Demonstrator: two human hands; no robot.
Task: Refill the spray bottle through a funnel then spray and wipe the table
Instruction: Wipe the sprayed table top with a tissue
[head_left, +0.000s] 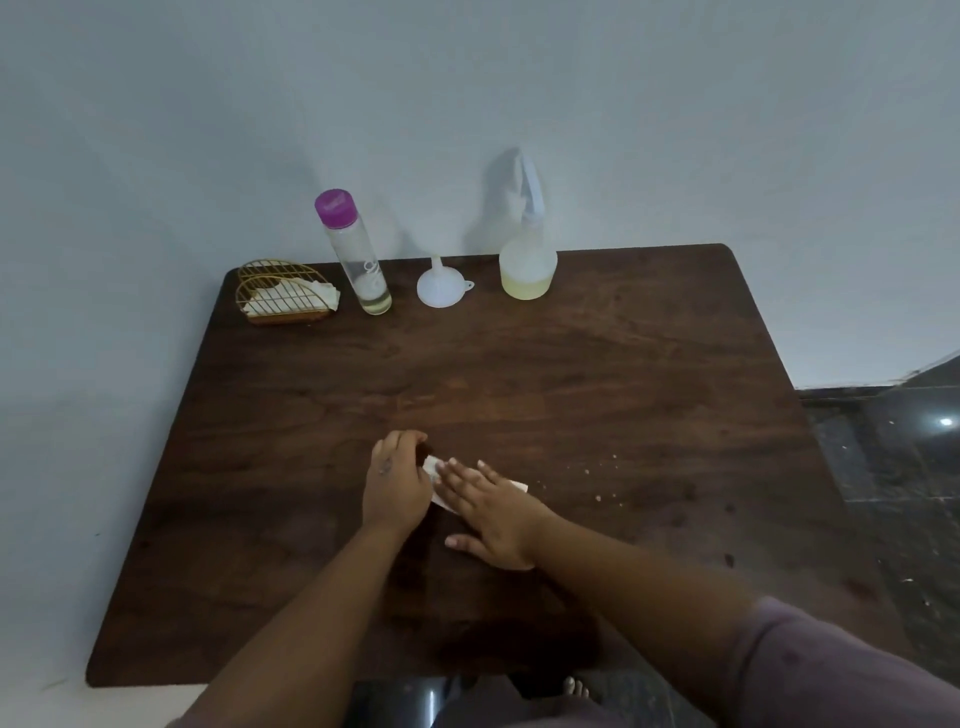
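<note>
Where the dark brown wooden worktop (571, 374) with rounded corners meets the pale blue-grey wall (156, 130), four things stand in a row along its far edge. At the left sits a gold wire napkin holder (283, 293) with white napkins in it. Just beside it stands a tall clear plastic bottle with a purple cap (356, 254), upright, with only a little yellowish liquid at its bottom. Next comes a small white plastic funnel (440, 285), set upside down with its spout pointing up. To its right is the translucent spray bottle with a white trigger head (527, 249), upright and about a third full of pale yellow liquid, standing apart from the funnel.

Near the front middle of the worktop lies a small folded white tissue (434, 470). The left hand (397, 480) has its fingers curled at the tissue's left end; whether its grip actually pinches the paper cannot be told. The right hand (493, 512) lies flat on the tissue with fingers straight, its grip released.

A few pale crumbs (597, 486) dot the wood to the right of the hands. At the right, a dark speckled stone floor (893, 467) shows a bright glint of light.
</note>
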